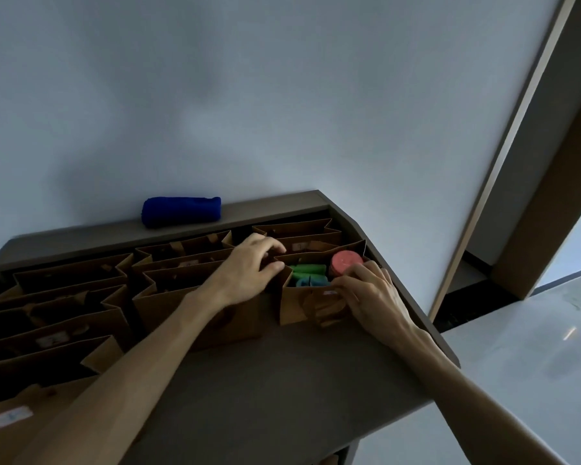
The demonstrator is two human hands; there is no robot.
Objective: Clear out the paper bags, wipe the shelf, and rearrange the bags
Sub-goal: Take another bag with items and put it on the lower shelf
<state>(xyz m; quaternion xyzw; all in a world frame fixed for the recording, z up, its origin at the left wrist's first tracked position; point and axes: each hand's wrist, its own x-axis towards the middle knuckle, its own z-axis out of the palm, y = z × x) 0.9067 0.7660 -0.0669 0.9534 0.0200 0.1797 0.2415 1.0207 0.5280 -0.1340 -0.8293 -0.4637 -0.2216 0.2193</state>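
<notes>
Some of the brown paper bags had small white labels stuck on them, but the writing was too blurry to read. One white label [10, 415] sat on the nearest bag at the bottom left, one [51, 340] on a bag further back, and one [299, 246] on a bag near the far right.

About a dozen brown paper bags stood open in rows on the dark grey shelf [269, 380]. An exact count was hard because it was dim and the bags overlapped. They filled the left and back parts of the shelf, packed close together. The front middle of the shelf was bare.

One paper bag [302, 307] stood at the right end of the rows, close to the shelf's right edge. It was brown, with a paper handle folded down on its front. Inside were rolled things: one pink roll [346, 261], one green roll [307, 269] and one blue roll [311, 282].

The left hand [252, 266] rested on the bag's left top edge, with the fingers curled over it. The right hand [371, 293] pinched the bag's front top edge near the right corner, with the fingers bent and close together.

One dark blue rolled cloth [181, 211] lay on the ledge behind the bags, against the pale wall [249, 95].
</notes>
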